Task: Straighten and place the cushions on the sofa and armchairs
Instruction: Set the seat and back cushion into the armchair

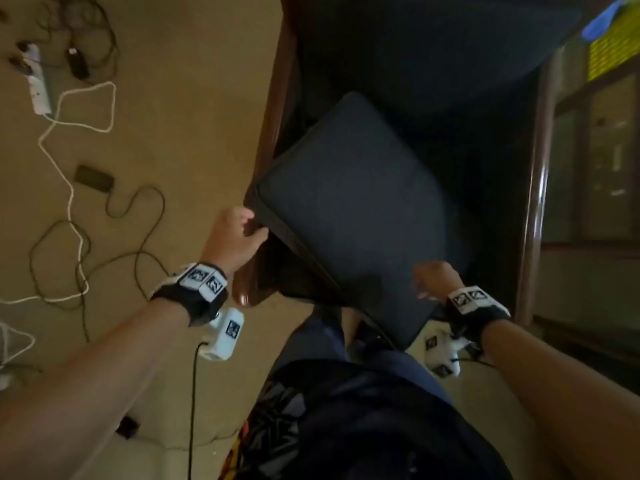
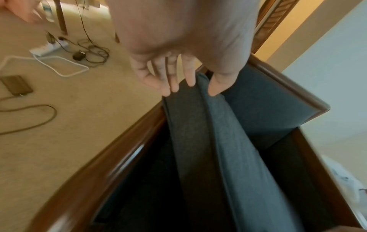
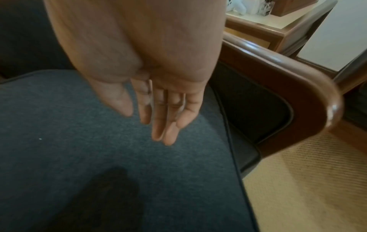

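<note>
A dark grey seat cushion [image 1: 353, 209] lies tilted and askew in a wooden-armed armchair [image 1: 533, 209], its near left corner raised over the left armrest [image 1: 273, 109]. My left hand [image 1: 242, 233] grips that corner. In the left wrist view my left hand [image 2: 190, 92] pinches the cushion's piped edge [image 2: 198, 133] between thumb and fingers. My right hand [image 1: 433, 278] hovers over the cushion's near right part. In the right wrist view my right hand [image 3: 157, 122] has straight fingers just above the cushion fabric [image 3: 79, 125], casting a shadow. The chair's dark back cushion [image 1: 433, 46] stands behind.
A white power strip [image 1: 38, 81], a black adapter [image 1: 93, 176] and loose cables lie on the beige carpet to the left. A glass-fronted piece of furniture [image 1: 595, 168] stands right of the chair. A side table [image 3: 268, 31] sits beyond the right armrest [image 3: 288, 78]. My leg [image 1: 329, 358] is against the chair's front.
</note>
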### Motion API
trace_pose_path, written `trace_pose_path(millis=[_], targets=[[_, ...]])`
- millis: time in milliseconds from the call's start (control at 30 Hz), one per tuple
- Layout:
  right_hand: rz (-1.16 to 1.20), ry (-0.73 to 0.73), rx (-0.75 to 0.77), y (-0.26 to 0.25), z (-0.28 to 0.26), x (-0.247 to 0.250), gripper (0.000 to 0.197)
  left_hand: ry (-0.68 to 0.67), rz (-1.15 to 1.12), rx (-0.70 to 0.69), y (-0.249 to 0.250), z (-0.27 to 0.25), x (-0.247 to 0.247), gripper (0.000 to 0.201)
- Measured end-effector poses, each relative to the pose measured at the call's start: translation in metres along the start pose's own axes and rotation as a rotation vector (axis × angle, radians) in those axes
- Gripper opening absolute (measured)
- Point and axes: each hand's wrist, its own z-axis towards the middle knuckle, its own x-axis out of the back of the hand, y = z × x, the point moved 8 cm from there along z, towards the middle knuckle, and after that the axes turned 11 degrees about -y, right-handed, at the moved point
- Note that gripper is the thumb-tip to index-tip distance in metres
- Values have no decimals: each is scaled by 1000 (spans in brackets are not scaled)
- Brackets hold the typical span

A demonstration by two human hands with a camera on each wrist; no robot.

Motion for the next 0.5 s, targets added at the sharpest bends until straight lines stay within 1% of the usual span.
trace_pose_path(millis=[33, 67, 167, 233, 300, 333, 400, 500], targets=[[46, 22, 15, -6, 8, 2, 33, 24, -49, -16, 5, 9, 3, 43], [105, 45, 20, -14, 10, 6, 31, 29, -74, 1, 9, 14, 5, 49], [228, 92, 70, -38, 16, 10, 27, -16, -118, 58, 19, 25, 3, 59], [223, 78, 101, -54, 19, 3, 22, -34, -178, 84, 15, 32, 1, 71], [182, 75, 120, -72, 18, -3, 10, -51, -298, 122, 9, 39, 2, 88], [162, 73, 128, -79, 19, -7, 10, -58, -363, 134, 9, 42, 3, 94], [113, 42, 139, -90, 18, -15, 27, -63, -404, 146, 12, 46, 3, 95], [77, 28, 178, -104, 13, -22, 38, -45, -362, 159, 17, 51, 5, 91]])
